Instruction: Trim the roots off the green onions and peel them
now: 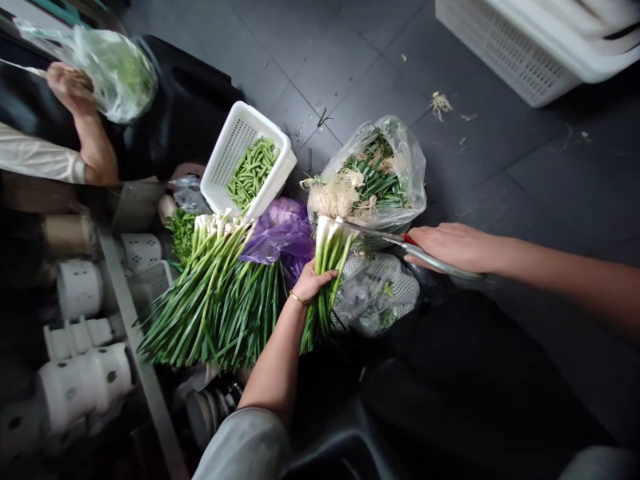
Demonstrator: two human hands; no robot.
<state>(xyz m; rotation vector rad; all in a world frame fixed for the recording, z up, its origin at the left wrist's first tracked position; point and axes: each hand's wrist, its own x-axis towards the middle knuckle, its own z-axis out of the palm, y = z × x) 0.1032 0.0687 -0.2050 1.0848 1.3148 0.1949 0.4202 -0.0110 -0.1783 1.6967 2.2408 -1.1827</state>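
Observation:
My left hand (313, 283) is wrapped round a bunch of green onions (327, 250), white ends pointing up the picture. From the right, my right hand (440, 243) grips scissors (380, 233); their blades reach the white ends, just below a clump of pale roots (333, 195). Behind that clump lies an open clear plastic bag (415, 160) with roots and green trimmings (375, 173). A large pile of green onions (220, 300) spreads to the left of my left hand, beside a purple plastic bag (283, 230).
A white basket (215, 160) of green beans (253, 170) stands behind the pile. Another person's hand (70, 87) holds a plastic bag (120, 73) at upper left. White crates (525, 53) are at upper right. Dishes (85, 380) fill shelving at left. Root scraps (440, 105) lie on the floor.

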